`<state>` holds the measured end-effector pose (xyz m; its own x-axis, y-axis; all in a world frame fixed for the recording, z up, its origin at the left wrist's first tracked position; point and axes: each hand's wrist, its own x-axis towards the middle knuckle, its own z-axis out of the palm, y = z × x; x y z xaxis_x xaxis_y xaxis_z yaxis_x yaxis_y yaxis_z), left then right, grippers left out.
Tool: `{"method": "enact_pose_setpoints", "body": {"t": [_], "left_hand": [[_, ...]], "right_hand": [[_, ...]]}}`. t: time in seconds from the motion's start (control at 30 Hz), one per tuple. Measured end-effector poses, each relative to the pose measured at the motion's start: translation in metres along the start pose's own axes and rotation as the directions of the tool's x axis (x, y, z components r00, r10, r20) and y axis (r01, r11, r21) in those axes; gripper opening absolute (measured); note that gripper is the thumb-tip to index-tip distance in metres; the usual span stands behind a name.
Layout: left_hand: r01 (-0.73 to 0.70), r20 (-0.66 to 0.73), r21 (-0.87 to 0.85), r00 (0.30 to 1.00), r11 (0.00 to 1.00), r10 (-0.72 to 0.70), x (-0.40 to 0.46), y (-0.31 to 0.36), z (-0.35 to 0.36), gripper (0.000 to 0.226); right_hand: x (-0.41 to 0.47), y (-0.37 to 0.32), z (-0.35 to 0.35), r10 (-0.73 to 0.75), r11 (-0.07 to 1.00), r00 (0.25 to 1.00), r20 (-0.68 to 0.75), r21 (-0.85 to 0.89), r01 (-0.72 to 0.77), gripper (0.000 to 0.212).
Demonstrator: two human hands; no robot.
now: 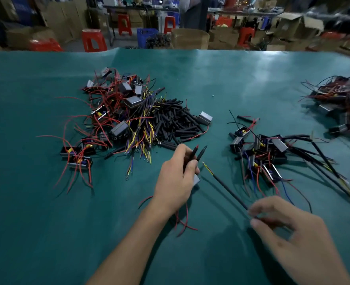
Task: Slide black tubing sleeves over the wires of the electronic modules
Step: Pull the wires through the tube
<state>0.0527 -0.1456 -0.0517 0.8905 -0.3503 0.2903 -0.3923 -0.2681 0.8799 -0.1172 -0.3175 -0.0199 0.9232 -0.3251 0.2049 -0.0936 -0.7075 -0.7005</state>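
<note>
Left hand [175, 182] being curled round module [196, 179] plus short sleeves [198, 154]; right hand [281, 227] pinching long sleeve [225, 187] tail. Tubing probably light, floppy, best gripped near mouth.

A green mat covered the surface [252, 75], catching pale glare toward its far right. Beyond its far edge stood red plastic stools [94, 41], a blue crate [146, 37] and open cardboard boxes [189, 39]. Cluttered workbenches [242, 12] ran behind them in dim light.
</note>
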Motion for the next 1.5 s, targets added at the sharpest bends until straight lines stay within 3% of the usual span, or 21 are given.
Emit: {"method": "enact_pose_setpoints", "body": {"t": [0.13,0.2,0.4,0.47,0.53,0.63,0.7,0.8,0.97,1.1,1.23,1.5], "left_hand": [[0.002,-0.016,-0.007,1.0,1.0,-0.002,0.0,-0.002,0.001,0.01],[-0.001,-0.026,-0.013,1.0,1.0,0.0,0.0,-0.003,0.001,0.011],[-0.002,-0.031,-0.02,1.0,1.0,0.001,0.0,-0.005,0.002,0.011],[-0.002,-0.031,-0.024,1.0,1.0,0.001,0.0,-0.005,0.002,0.01],[-0.002,-0.03,-0.028,1.0,1.0,0.001,0.0,-0.006,0.002,0.011],[0.003,-0.026,-0.019,1.0,1.0,-0.004,0.001,-0.006,0.003,0.011],[0.006,-0.033,-0.02,0.999,1.0,-0.006,0.001,-0.006,0.003,0.01],[0.002,-0.039,-0.019,0.999,1.0,-0.003,0.001,-0.006,0.002,0.01],[-0.004,-0.039,-0.018,0.999,1.0,0.003,0.001,-0.005,0.002,0.011],[0.001,-0.037,-0.007,0.999,1.0,-0.001,0.001,-0.004,0.001,0.011],[0.03,-0.059,-0.036,0.998,0.999,-0.032,0.0,-0.002,0.001,0.01],[0.061,-0.073,-0.044,0.995,0.997,-0.065,0.0,0.0,0.0,0.022]], "right_hand": [[0.01,-0.019,-0.004,0.017,0.881,0.992,0.126,-0.471,0.044,0.04],[0.021,-0.024,-0.008,0.073,0.794,0.982,0.177,-0.606,0.05,0.048],[0.059,-0.025,-0.034,0.29,0.801,0.874,0.39,-0.598,0.001,0.069],[0.067,-0.027,-0.044,0.304,0.788,0.834,0.461,-0.614,0.053,0.069],[0.074,-0.031,-0.05,0.289,0.765,0.843,0.455,-0.639,0.083,0.059],[0.092,-0.032,-0.034,0.098,0.823,0.951,0.292,-0.562,0.088,0.03],[0.108,-0.031,-0.008,0.019,0.857,0.977,0.213,-0.508,0.094,0.021],[0.125,-0.027,0.031,0.118,0.859,0.965,0.232,-0.512,0.018,0.029],[0.133,-0.012,0.051,0.098,0.916,0.982,0.161,-0.401,-0.025,0.016],[0.135,-0.011,0.051,0.106,0.989,0.988,0.109,-0.113,-0.093,0.019],[0.13,-0.01,0.056,0.144,0.969,0.99,0.007,0.2,-0.142,0.017],[0.121,-0.011,0.063,0.18,0.917,0.982,-0.057,0.37,-0.146,0.017]]}}
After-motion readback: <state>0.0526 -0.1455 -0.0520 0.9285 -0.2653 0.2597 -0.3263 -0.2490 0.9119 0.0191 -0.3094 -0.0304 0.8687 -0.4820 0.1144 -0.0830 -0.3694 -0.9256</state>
